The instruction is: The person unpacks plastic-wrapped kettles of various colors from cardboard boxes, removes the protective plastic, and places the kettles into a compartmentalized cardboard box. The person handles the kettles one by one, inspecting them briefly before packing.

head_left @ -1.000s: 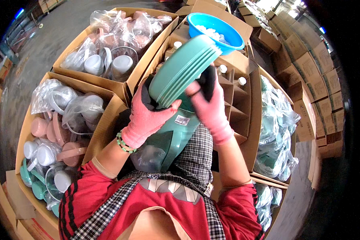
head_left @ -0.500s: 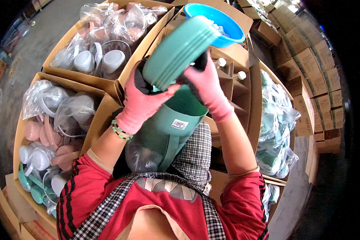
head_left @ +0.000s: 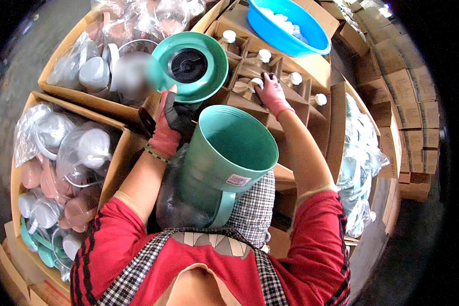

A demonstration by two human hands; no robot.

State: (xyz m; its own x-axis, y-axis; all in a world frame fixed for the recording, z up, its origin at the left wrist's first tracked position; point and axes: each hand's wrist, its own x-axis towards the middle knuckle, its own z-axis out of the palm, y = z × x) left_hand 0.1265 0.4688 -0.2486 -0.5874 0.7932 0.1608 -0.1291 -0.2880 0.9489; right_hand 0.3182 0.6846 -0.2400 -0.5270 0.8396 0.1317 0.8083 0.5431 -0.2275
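Observation:
My left hand [head_left: 171, 122], in a pink and black glove, grips a round green lid [head_left: 217, 71] by its edge. The lid's underside faces up, with a black disc [head_left: 187, 65] at its centre. My right hand [head_left: 271, 95], gloved alike, has its fingers closed at the white cap of a bottle [head_left: 250, 85] in a divided carton [head_left: 303, 104]. Between my arms, against my lap, a hollow green jug [head_left: 201, 178] stands tilted with its mouth open. It bears a white label [head_left: 238, 179] and a side handle [head_left: 224, 209].
More white-capped bottles [head_left: 294, 78] stand in the carton's compartments. Behind them sits a blue basin [head_left: 290, 41] with pale small pieces. Cartons of bagged pink, white and green parts [head_left: 51, 178] are at left; bagged green parts [head_left: 357, 168] lie at right. Stacked boxes [head_left: 408, 112] line the far right.
My right hand has left the green lid and moved right to a bottle. The left hand keeps the lid, which has turned from edge-on to underside up. The jug's mouth shows fully now.

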